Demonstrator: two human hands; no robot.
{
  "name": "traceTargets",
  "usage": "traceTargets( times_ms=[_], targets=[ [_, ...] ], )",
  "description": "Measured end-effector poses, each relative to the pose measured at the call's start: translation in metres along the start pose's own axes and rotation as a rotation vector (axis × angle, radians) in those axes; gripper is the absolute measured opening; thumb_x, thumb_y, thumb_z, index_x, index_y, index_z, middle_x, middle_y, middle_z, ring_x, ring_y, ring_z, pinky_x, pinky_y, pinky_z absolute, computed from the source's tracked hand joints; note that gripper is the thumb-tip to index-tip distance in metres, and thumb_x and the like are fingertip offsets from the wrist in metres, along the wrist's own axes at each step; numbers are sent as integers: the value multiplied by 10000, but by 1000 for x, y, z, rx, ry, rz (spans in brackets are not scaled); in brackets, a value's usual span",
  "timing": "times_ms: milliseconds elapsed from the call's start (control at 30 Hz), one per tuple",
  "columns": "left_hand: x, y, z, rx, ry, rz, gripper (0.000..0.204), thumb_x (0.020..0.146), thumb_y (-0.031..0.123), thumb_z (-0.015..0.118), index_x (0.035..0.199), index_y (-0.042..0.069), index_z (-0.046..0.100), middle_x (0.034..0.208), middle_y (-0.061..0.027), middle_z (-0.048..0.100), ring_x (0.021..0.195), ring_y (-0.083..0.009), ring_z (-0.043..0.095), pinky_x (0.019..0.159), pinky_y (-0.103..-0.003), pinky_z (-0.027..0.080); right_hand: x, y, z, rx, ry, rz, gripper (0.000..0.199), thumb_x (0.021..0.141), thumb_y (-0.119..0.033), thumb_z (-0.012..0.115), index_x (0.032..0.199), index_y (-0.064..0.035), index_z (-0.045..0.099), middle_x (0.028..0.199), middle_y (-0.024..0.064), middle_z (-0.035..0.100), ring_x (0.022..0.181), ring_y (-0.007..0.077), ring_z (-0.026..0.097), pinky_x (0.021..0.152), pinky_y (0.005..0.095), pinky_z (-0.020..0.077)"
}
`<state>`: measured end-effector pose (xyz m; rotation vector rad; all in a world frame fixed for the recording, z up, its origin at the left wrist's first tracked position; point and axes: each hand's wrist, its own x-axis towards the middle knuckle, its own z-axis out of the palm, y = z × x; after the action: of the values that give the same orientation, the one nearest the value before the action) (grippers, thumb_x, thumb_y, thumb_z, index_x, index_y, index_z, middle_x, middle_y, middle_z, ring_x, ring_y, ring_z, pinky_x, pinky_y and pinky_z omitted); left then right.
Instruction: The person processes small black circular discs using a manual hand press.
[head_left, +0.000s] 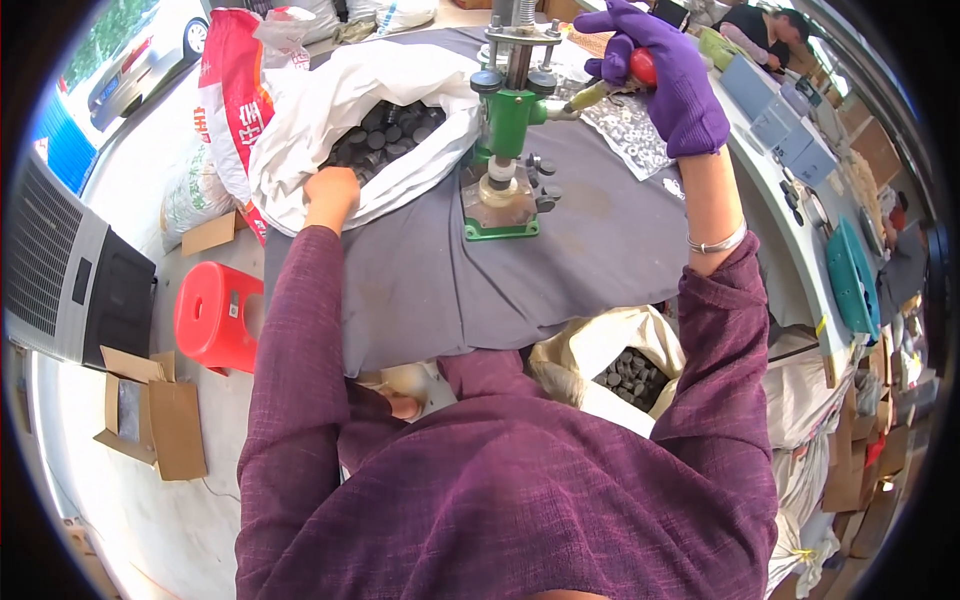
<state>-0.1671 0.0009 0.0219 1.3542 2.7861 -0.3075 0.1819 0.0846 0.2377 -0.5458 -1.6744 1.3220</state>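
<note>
My left hand is bare and reaches over the near rim of a white sack of black round caps. Its fingers curl down at the caps, and what they hold is hidden. A purple knitted glove covers my right hand, which grips the red ball knob of a lever. That lever belongs to a green hand press on the grey cloth. On the press base, a round pale fixture sits beneath the ram. Several black caps lie beside it.
A clear plastic sheet with small white rings lies right of the press. Below the table's edge stands another sack of dark pieces. A red stool and a cardboard box are at left. Another person sits at far right.
</note>
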Motion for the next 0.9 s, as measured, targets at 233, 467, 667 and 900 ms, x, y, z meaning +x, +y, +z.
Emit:
traceTargets(
  times_ms=[233,467,667,900],
  targets=[
    [0,-11,10,-54,94,91,312,803,117,551,1081,52,676,1147,-162,638,1074,-308,613,876,-399,503,-1,0,0,60,28,7,294,931,-169,467,929,64,645,576,52,561,475,130,534,551,278,508],
    [1,-13,1,24,-8,189,274,760,79,556,989,8,689,1054,-201,653,1031,-328,623,866,-403,504,-4,7,-6,-40,-61,-105,374,968,-265,446,944,51,644,580,36,542,505,106,520,529,249,457],
    [-16,-12,4,-158,190,167,252,740,66,575,961,16,686,996,-204,658,972,-343,630,826,-419,506,-4,9,-8,-39,-98,-156,401,977,-293,436,948,47,646,575,26,538,510,103,513,524,238,425],
    [-61,68,11,-986,558,577,359,695,147,707,1021,6,650,949,-174,625,886,-342,616,790,-392,492,-4,9,-8,27,-34,-125,401,974,-284,437,943,61,638,538,38,525,479,117,507,565,264,480]
  ],
)
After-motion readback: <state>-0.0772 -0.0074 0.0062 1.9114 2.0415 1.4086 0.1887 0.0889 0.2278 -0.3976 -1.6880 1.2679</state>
